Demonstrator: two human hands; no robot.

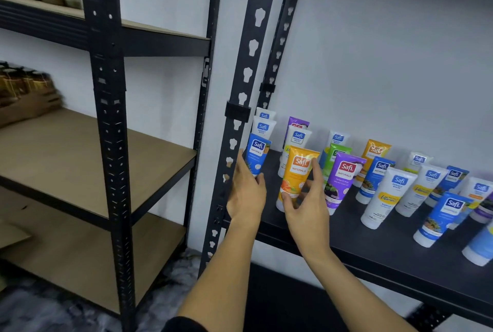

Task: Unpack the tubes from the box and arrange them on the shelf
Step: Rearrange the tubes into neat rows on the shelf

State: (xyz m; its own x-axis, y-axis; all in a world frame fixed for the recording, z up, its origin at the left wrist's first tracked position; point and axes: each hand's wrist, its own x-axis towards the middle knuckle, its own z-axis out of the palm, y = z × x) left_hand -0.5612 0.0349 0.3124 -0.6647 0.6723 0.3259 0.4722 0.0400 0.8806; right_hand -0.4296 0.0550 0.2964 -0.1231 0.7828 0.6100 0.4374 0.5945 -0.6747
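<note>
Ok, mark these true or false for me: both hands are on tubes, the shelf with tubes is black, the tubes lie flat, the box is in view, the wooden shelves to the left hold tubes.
1. Left hand holds a blue tube, right hand an orange tube: true.
2. The shelf under the tubes is black: true.
3. The tubes lie flat: false, they stand cap-down.
4. The box is in view: false, none shows.
5. The wooden shelves hold tubes: false, no tubes there.

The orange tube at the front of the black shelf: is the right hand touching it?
Touching. The head view shows the right hand wrapped around the orange tube: the thumb lies across its lower part and a finger rests along its right edge, with no gap visible.
</note>
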